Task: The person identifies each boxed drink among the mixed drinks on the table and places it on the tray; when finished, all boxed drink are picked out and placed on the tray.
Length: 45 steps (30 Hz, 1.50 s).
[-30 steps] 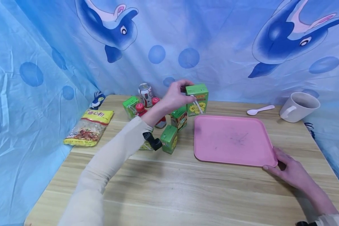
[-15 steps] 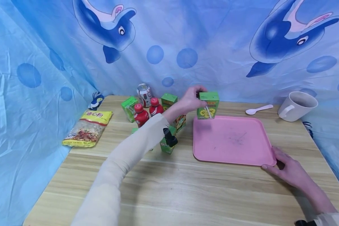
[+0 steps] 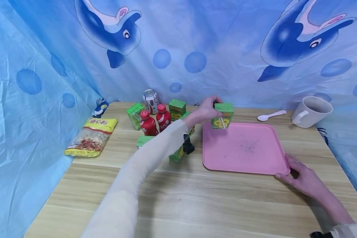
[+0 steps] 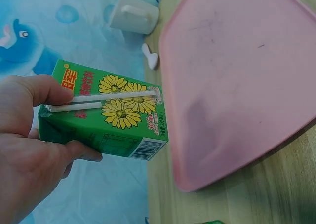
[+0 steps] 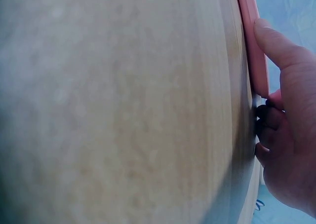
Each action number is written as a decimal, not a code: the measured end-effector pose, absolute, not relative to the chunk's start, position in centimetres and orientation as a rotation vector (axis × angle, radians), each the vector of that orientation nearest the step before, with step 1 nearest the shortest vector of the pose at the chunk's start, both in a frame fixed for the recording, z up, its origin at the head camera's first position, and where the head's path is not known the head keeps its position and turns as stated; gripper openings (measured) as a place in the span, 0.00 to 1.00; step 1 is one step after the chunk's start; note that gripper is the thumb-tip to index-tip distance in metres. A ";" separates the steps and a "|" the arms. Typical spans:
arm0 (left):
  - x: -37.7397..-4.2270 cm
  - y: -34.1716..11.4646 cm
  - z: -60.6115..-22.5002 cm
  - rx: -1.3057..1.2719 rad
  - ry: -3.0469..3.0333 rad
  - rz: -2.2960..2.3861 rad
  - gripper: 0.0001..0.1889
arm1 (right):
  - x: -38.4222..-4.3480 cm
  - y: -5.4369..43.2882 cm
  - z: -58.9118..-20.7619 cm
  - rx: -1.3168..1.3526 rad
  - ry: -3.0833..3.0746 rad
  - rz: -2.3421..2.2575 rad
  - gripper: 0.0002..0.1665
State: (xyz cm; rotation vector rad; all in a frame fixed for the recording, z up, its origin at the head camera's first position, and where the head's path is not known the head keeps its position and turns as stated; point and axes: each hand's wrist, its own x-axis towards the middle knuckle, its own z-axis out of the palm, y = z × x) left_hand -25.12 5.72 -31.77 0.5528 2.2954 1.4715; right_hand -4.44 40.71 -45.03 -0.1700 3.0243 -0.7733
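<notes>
My left hand [image 3: 207,109] pinches a green drink carton [image 3: 223,116] with yellow flowers on its front, thumb on the face by the top. A white straw [image 4: 118,95] is fixed to that face in the left wrist view. The carton is held over the back left corner of a pink tray [image 3: 244,150], casting a shadow on it. At the tray's near right corner, my right hand [image 3: 304,180] grips the edge. In the right wrist view its thumb [image 5: 276,44] lies along the rim, while the other fingers curl in at the corner.
Left of the tray stand several green cartons [image 3: 177,109], two red bottles [image 3: 148,125] and a can [image 3: 150,101]. A yellow food bag [image 3: 92,137] lies far left. Behind the tray is a white spoon [image 3: 270,115], with a mug [image 3: 311,112] to its right. A blue curtain backs the table.
My left hand has carried the drink carton right and lower, from behind the tray's left corner to over that corner. My right hand has stayed at the tray's corner.
</notes>
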 end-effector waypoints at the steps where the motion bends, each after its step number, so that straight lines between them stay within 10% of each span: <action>1: -25.1 5.9 -31.9 0.544 2.292 1.467 0.24 | -4.4 40.7 -45.0 -0.167 3.023 -0.773 0.58; 45: -26.1 10.0 -36.1 0.486 2.528 1.307 0.25 | -4.6 40.9 -45.1 -0.168 3.034 -0.785 0.58</action>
